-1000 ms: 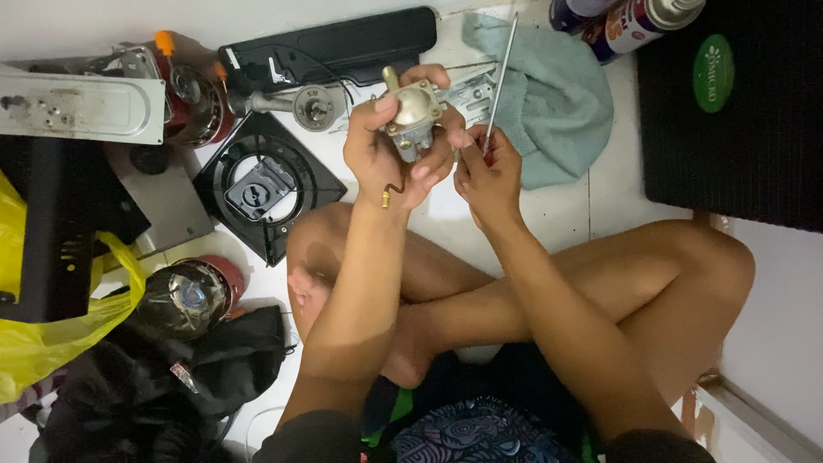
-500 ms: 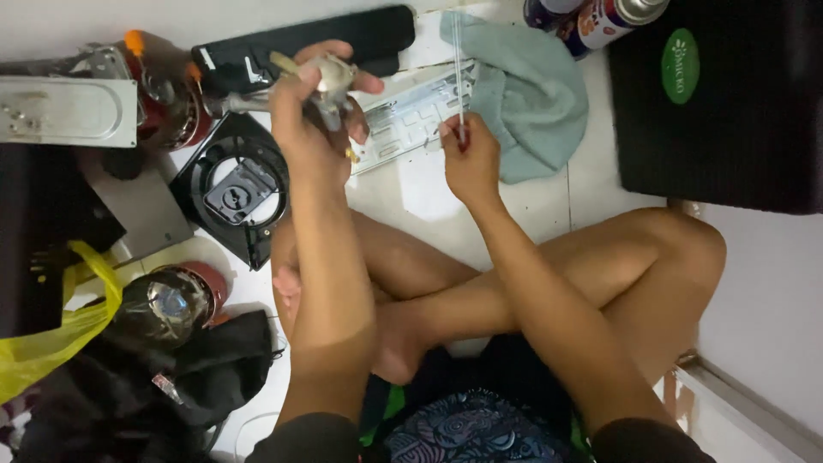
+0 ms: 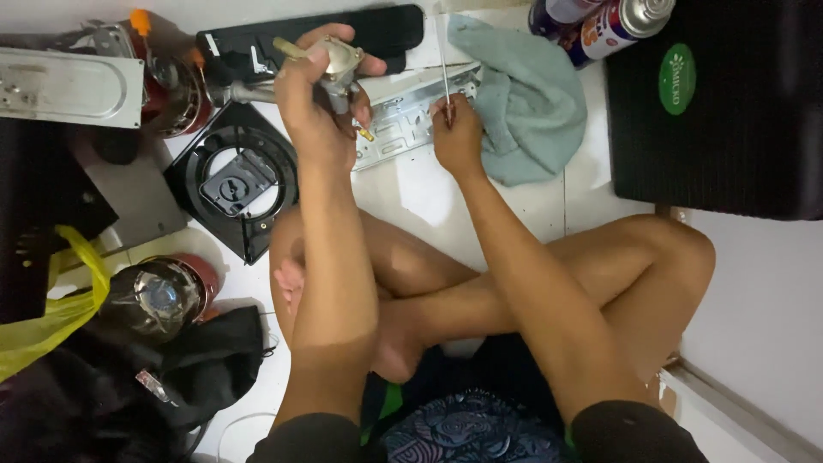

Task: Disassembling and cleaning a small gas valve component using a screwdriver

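On the floor, at 12 o'clock from the crossed legs, both hands work above a scatter of stove parts. The left hand (image 3: 313, 107) is raised and closed around a small metal valve (image 3: 341, 64), fingers wrapped over its body; a brass stub projects from the valve toward 10 o'clock, and a small brass tip shows below the palm. The right hand (image 3: 457, 133) is closed in a pinch on a thin rod (image 3: 443, 64), gripping its lower end. The long axis of the rod runs nearly straight toward 12 o'clock. The valve lies at 9 to 10 o'clock from the right fingers, near but apart; the left hand alone holds it.

Beneath the hands lies a grey metal plate (image 3: 403, 124), with a teal cloth (image 3: 523, 107) at 3 o'clock from the rod. A black burner frame (image 3: 231, 184) sits at 7 o'clock from the left hand. Spray cans (image 3: 600, 26) are cut off at the top edge.

The underside of the valve is hidden by the fingers; the top tip of the rod is hard to make out
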